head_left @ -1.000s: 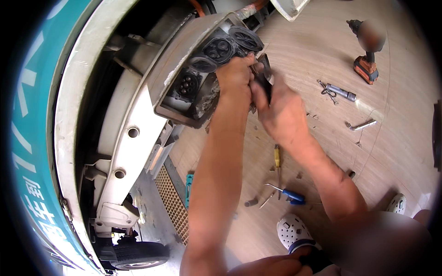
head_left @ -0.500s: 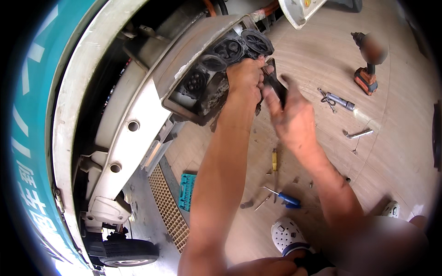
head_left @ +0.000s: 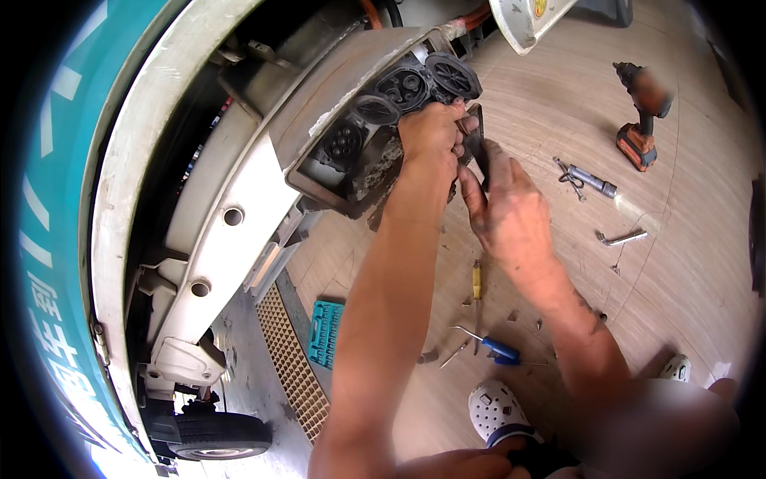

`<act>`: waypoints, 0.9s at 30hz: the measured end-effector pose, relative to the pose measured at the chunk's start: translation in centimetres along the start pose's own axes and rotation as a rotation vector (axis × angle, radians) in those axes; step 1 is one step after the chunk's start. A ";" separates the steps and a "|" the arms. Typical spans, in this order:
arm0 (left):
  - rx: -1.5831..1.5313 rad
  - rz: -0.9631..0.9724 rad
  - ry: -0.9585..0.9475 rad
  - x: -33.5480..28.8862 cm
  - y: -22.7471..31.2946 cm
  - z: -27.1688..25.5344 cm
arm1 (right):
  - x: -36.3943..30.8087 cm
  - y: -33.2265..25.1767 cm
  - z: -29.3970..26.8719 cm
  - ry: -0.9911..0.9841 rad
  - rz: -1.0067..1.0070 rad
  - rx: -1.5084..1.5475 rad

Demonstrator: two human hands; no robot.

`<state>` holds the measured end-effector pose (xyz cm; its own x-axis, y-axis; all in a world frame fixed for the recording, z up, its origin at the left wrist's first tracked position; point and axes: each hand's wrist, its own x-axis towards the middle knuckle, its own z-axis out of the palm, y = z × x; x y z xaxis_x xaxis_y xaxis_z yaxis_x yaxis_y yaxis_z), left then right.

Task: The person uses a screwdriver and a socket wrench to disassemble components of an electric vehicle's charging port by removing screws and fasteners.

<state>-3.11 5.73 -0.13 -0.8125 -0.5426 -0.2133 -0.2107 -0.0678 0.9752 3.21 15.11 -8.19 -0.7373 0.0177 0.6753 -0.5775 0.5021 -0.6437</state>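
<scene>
A metal housing (head_left: 323, 195) on the vehicle holds two black round charging sockets, the upper one (head_left: 401, 86) and the lower one (head_left: 343, 142). Hinged black caps, one at the upper right (head_left: 453, 76) and one between them (head_left: 376, 110), stand swung out. My left hand (head_left: 431, 134) reaches to the housing's right side, just under the upper socket, its fingers curled; what they grip is hidden. At the housing's right edge is a dark flat piece (head_left: 476, 144). My right hand (head_left: 515, 203) has this piece between thumb and fingers, close beside the left.
On the tiled floor lie a cordless drill (head_left: 638, 120), a flashlight (head_left: 592, 180), a socket wrench (head_left: 624, 238), a yellow-handled screwdriver (head_left: 477, 283), a blue-handled pick (head_left: 500, 347) and a teal bit case (head_left: 325, 334). A tire (head_left: 219, 435) stands at lower left.
My right hand has shifted slightly down and right, and its blur has gone. The left hand keeps its place at the housing; the whole view has moved a little.
</scene>
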 end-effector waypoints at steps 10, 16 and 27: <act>-0.022 -0.015 -0.137 0.8 -0.6 -1.0 | 2.0 1.2 -1.6 -0.503 1.188 1.745; -0.059 0.037 -0.047 0.5 -0.3 -0.2 | 1.9 0.5 -0.2 -0.164 0.348 0.249; 0.026 0.104 -0.206 -0.6 -1.4 -2.1 | 4.7 3.4 -0.1 -0.193 0.435 0.777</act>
<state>-1.15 4.39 -1.24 -0.9238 -0.3629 -0.1220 -0.1318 0.0023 0.9913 -2.20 17.03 -7.14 -0.9510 -0.1104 0.2889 -0.2565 -0.2401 -0.9362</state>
